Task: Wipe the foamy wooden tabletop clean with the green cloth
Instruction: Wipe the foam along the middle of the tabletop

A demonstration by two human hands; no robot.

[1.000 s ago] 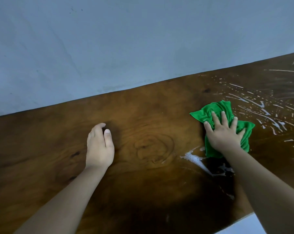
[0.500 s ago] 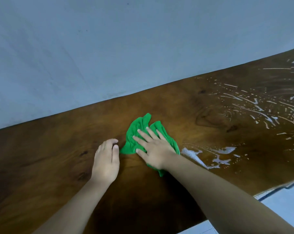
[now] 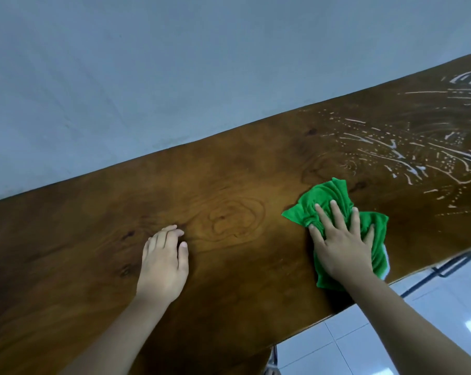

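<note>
The dark wooden tabletop (image 3: pixel 229 185) runs diagonally across the head view. White foam streaks (image 3: pixel 407 155) cover its right end. My right hand (image 3: pixel 342 242) presses flat, fingers spread, on the crumpled green cloth (image 3: pixel 329 196) close to the table's near edge, just left of the foam. A little white foam shows at the cloth's right edge. My left hand (image 3: pixel 164 263) rests palm down on the bare wood at the centre left, fingers together, holding nothing.
A plain grey-blue wall (image 3: pixel 175 77) stands right behind the table's far edge. The near edge drops off to a white tiled floor (image 3: pixel 391 336) at lower right, where a dark metal table frame (image 3: pixel 442 269) shows.
My right hand has swept the green cloth from beside my left hand back to the right, over the foam patch near the front edge. That patch is gone. My left hand stayed put.
</note>
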